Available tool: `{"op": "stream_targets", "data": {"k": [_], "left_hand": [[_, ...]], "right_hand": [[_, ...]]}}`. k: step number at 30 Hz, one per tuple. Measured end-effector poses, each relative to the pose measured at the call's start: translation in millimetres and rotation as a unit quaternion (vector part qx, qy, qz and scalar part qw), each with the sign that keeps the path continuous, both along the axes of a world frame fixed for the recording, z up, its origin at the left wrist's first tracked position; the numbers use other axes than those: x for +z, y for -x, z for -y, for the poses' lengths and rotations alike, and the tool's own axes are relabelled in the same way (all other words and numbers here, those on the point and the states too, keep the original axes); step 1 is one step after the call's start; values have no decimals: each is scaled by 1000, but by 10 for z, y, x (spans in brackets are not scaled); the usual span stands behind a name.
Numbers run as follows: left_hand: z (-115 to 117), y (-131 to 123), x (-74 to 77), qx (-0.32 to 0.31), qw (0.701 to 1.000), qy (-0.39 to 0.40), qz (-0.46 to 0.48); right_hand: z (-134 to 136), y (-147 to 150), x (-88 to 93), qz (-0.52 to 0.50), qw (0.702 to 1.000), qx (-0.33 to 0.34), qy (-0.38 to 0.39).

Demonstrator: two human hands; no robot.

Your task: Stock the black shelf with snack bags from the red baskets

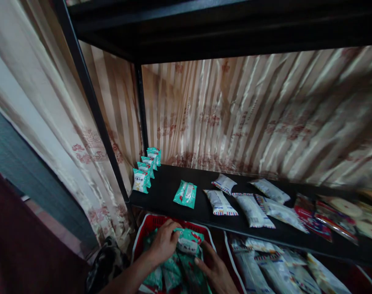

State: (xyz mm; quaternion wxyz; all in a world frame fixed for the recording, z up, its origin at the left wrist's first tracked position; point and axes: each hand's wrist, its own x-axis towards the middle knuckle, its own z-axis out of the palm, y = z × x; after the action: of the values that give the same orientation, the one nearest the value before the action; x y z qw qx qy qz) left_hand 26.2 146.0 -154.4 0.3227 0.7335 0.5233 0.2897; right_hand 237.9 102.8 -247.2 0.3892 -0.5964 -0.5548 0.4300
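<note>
Over the red basket (212, 234), my left hand (166, 241) is closed on the upper left end of a teal snack packet (188, 241), thumb and fingers pinching it. My right hand (217, 269) is at the packet's right end with thumb and fingers apart; whether it touches the packet I cannot tell. More teal packets (172, 271) lie in the basket beneath both hands. On the black shelf (164, 204) above, several teal packets (140, 180) stand upright in a row at the left end. A single teal packet (185, 194) lies flat to their right.
White packets with striped edges (253, 210) and red packets (311, 216) lie along the shelf. A second basket (231, 261) holds more white packets at lower right. A black post (97, 102) rises at the left, an upper shelf (204, 28) hangs overhead, and a curtain (210, 114) covers the back.
</note>
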Motion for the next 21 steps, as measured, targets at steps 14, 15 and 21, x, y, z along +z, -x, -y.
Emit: {"op": "stream_targets", "data": {"k": [14, 15, 21], "left_hand": [[-275, -14, 189, -14, 997, -12, 72], [-318, -24, 198, -9, 997, -13, 78], [-568, -69, 142, -5, 996, -14, 84]], "right_hand": [[-160, 247, 184, 17, 998, -55, 0], [-199, 251, 222, 19, 998, -54, 3], [-407, 285, 416, 21, 998, -59, -14]]}}
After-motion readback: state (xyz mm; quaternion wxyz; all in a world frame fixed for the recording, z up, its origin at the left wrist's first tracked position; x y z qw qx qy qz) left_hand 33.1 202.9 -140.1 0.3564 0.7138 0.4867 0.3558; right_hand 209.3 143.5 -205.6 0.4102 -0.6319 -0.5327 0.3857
